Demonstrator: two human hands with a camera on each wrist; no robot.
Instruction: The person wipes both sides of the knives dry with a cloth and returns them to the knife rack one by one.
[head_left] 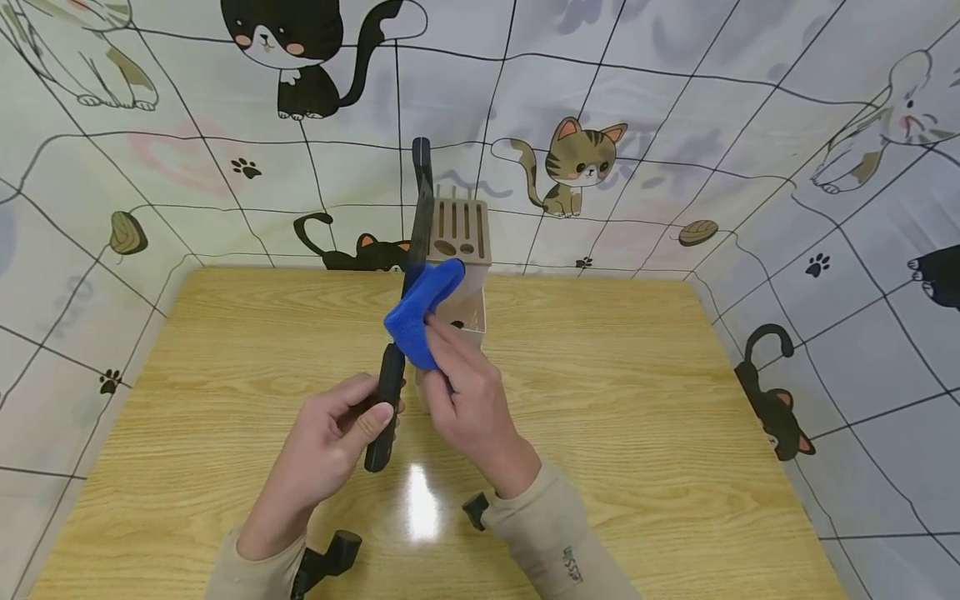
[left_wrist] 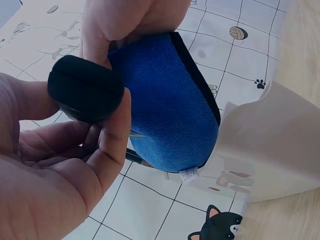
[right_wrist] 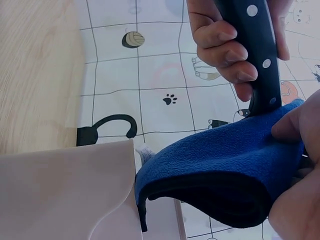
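In the head view my left hand (head_left: 330, 433) grips the black handle (head_left: 386, 408) of a knife, thumb on top. Three rivets show on that handle (right_wrist: 262, 62) in the right wrist view. My right hand (head_left: 476, 404) pinches a blue cloth (head_left: 420, 312) with dark edging, folded across the knife's blade just above the handle. Beyond the cloth, the dark, narrow blade (head_left: 422, 221) points up and away, seen nearly edge-on. From the left wrist, the handle's butt end (left_wrist: 86, 89) faces the camera and the cloth (left_wrist: 167, 95) hides most of the blade.
Right behind the cloth stands a pale knife holder (head_left: 474, 287) with a slotted beige top (head_left: 459, 229). It stands on a wood-grain table (head_left: 600, 392), close to the back wall covering (head_left: 465, 100) printed with cats. Black wrist mounts (head_left: 341, 550) show at both sleeves.
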